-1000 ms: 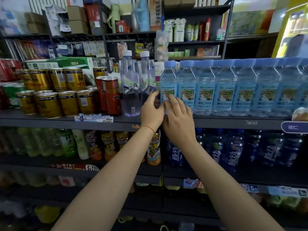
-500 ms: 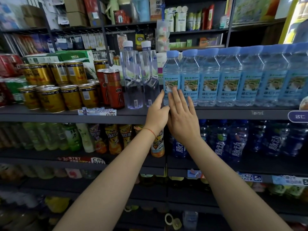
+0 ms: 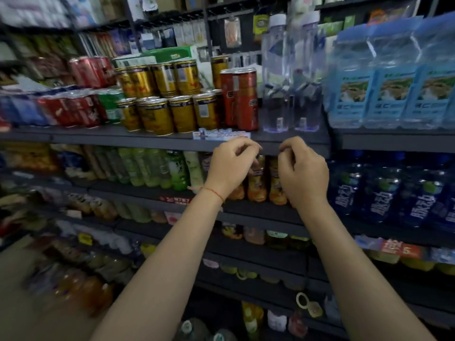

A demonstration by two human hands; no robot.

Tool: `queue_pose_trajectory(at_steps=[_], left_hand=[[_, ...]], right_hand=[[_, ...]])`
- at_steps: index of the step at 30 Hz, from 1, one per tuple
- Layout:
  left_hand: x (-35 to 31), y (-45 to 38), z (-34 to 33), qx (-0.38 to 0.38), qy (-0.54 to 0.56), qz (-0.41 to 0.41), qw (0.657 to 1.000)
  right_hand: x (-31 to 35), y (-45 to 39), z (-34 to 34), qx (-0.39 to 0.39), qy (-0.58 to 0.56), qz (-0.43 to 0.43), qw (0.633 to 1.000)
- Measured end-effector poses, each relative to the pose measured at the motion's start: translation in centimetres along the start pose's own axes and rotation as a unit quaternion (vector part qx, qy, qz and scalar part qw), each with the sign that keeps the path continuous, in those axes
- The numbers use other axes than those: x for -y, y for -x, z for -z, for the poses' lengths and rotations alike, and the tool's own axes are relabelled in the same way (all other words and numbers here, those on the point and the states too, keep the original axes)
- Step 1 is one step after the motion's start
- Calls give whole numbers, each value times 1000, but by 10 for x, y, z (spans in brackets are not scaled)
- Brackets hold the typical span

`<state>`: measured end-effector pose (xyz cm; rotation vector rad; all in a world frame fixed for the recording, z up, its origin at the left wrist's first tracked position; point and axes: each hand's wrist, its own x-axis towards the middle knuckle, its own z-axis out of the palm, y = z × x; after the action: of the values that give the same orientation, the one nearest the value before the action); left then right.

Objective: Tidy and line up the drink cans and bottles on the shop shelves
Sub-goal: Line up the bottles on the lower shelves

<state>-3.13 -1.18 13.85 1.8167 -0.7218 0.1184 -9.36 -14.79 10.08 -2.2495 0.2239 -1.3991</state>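
Dark metal shelving [image 3: 290, 140], dim shop light

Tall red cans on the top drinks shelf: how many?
2. One tall red metal can stands at the front, just left of the clear plastic bottles; the second tall red can touches its left side, partly hidden. More may stand behind.

Gold cans [image 3: 157, 104] stacked 2 high stand left of 2 clear bottles [image 3: 290, 77].

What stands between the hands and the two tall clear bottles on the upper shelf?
Nothing visible. Both the left hand and right hand hover below the shelf edge, holding nothing; the clear bottles stand just above.
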Motion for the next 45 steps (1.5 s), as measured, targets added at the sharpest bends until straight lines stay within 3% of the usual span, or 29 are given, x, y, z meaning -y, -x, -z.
queue_pose_trajectory(at_steps=[5,10,19,26,33,37,45], left_hand=[[73,38,126,34,-16,92,995],[157,93,280,-33,35,152,987],[285,169,492,-90,47,236,967],[379,142,608,-168,43,250,953],[487,26,741,-173,-17,251,952],[544,-50,814,-159,-25,263,951],[657,-136,948,-217,35,272,937]], right_hand=[[86,43,-84,160,-132,-116,971],[207,98,-197,282,-212,-176,919],[382,185,-375,450,-254,-181,837],[455,180,-518,440,-315,-236,807],[516,138,-717,426,-351,-263,792],[556,96,-823,433,-338,-249,797],[640,57,-989,459,-320,-219,799]])
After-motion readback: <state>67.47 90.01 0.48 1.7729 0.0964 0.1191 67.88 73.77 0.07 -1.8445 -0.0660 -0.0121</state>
